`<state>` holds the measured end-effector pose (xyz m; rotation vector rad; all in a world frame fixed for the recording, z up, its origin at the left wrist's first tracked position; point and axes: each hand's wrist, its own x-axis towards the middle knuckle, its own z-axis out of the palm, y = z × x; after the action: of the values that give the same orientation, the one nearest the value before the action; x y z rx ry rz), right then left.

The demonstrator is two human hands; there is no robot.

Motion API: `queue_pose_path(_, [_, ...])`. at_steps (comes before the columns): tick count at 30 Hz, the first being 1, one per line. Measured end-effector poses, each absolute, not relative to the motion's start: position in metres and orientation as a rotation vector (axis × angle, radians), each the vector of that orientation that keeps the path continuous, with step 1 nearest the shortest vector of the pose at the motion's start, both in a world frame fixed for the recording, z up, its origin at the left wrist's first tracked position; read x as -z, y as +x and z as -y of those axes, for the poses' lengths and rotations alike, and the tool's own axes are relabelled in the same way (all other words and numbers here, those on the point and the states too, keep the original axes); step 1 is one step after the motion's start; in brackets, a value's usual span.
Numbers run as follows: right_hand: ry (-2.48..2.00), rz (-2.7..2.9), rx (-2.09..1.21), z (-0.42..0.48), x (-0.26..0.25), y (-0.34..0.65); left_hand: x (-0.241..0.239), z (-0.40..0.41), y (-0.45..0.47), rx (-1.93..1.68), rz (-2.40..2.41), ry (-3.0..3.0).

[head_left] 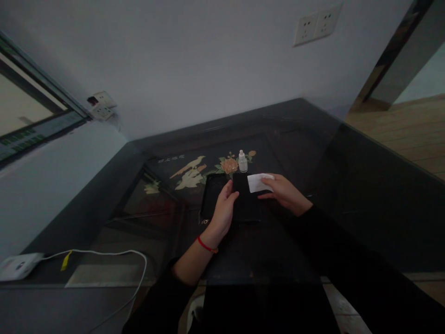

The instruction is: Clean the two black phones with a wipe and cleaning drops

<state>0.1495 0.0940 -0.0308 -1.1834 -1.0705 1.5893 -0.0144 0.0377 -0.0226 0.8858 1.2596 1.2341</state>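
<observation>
The worktop [347, 195] is seen first: a dark, glass-topped surface pushed into a corner of two pale walls, with a painted panel of birds and flowers [194, 171] showing beneath the glass. Everything in use is kept near the middle, within easy reach of both arms.

A flat black case [210, 197] is laid on the glass just left of centre, close beside the phone, as if parked within reach. The phone [247, 199], a dark slab, is held just above or on the glass beside it; which, cannot be told in this dim light. It is steadied by the left hand [224, 211], whose fingers are curled round its left edge with the thumb across the face, so the slab is kept from sliding.

The right hand [285, 192] is laid over the phone's upper right, its fingers nearly closed on a white wipe [259, 182], which is pressed flat to the dark surface. A red cord [206, 246] is worn on the left wrist.

A small white bottle [242, 161] is stood upright just beyond the phone, capped, apart from both hands. Far left, a white box [17, 266] with a cable [114, 253] is left at the worktop's edge, well clear.
</observation>
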Motion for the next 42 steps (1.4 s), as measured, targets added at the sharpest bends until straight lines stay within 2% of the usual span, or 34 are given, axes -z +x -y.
queue_pose_path(8, [-1.116, 1.014, -1.594, -0.084, 0.015, 0.147, 0.004, -0.032, -0.011, -1.276, -1.062, 0.513])
queue_pose_path(17, [-1.002, 1.16, -1.557, -0.076, 0.002, 0.149, -0.01, -0.017, -0.037, -1.057, -0.63, 0.481])
queue_pose_path(22, [-1.06, 1.118, -1.088, -0.08, -0.006, 0.159, -0.006, 0.0, -0.031, -0.965, -0.479, 0.445])
queue_pose_path(27, [-1.1, 1.627, -0.584, -0.072, -0.009, 0.159, 0.002, 0.01, -0.02, -0.901, -0.466, 0.414])
queue_pose_path(31, [-0.893, 2.039, -0.464, -0.063, -0.002, 0.151, 0.003, 0.005, -0.019, -0.942, -0.556, 0.39])
queue_pose_path(38, [-0.519, 2.346, -0.447, -0.06, 0.005, 0.143, 0.006, -0.003, -0.019, -0.973, -0.754, 0.311])
queue_pose_path(42, [-0.703, 2.185, -0.35, -0.071, 0.01, 0.15, 0.004, 0.0, -0.02, -0.952, -0.66, 0.359])
